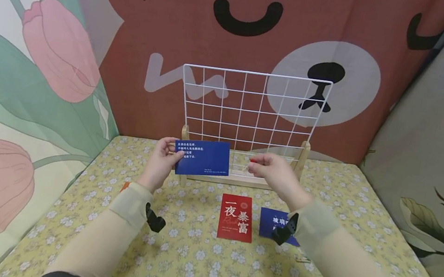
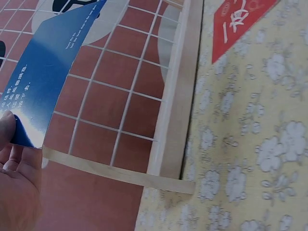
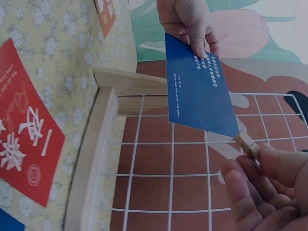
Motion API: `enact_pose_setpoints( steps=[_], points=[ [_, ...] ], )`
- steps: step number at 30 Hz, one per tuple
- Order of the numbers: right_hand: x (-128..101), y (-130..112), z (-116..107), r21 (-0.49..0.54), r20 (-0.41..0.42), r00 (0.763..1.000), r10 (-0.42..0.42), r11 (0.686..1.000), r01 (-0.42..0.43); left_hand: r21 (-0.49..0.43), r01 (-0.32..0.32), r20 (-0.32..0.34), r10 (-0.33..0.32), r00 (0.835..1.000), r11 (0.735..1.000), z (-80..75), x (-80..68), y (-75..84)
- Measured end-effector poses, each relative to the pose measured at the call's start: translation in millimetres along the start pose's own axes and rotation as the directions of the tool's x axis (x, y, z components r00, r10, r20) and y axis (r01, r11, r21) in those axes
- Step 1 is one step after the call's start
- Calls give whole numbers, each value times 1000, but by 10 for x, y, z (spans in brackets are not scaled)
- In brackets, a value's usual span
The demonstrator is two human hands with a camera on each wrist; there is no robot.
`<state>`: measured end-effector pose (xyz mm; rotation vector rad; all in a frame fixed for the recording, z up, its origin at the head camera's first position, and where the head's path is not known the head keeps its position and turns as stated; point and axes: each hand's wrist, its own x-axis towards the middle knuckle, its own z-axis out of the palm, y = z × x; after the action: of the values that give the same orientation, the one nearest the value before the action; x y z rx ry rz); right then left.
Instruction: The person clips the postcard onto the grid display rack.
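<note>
Your left hand (image 1: pixel 161 164) pinches the blue card (image 1: pixel 208 161) at one end, thumb across its face and fingers behind, so it stands upright in front of the lower wire grid (image 1: pixel 258 73); your right hand (image 1: pixel 275 174) pinches a small wooden clip (image 3: pixel 247 145) between thumb and fingertips, near the card's free end but apart from it in the head view; the step in hand looks like bringing clip and card together for hanging; the next move probably calls for steadying the card against a wire, then squeezing the clip over both; whether its jaws are parted, you cannot tell here.
</note>
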<state>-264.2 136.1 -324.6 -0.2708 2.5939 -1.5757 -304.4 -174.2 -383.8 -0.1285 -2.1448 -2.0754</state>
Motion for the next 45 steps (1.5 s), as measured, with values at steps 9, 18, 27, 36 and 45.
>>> enact_pose_setpoints(
  steps=[9, 18, 27, 36, 45],
  points=[
    [88, -150, -45, -80, -11, 999, -44, 996, 43, -41, -37, -24, 36, 999, 998, -2, 91, 79],
    [137, -283, -86, -89, -25, 998, -60, 994, 58, -45, -65, -22, 64, 998, 997, -37, 154, 93],
    [213, -406, -109, -150, -51, 995, -88, 985, 79, -34, -83, -25, 82, 996, 996, -38, 196, 151],
    [295, -540, -99, -219, -95, 989, -113, 971, 90, -7, -106, -50, 106, 993, 994, -6, 248, 247],
    [382, -679, -90, -227, -96, 986, -136, 968, 111, 5, -123, -62, 124, 990, 992, 7, 321, 338]
  ],
)
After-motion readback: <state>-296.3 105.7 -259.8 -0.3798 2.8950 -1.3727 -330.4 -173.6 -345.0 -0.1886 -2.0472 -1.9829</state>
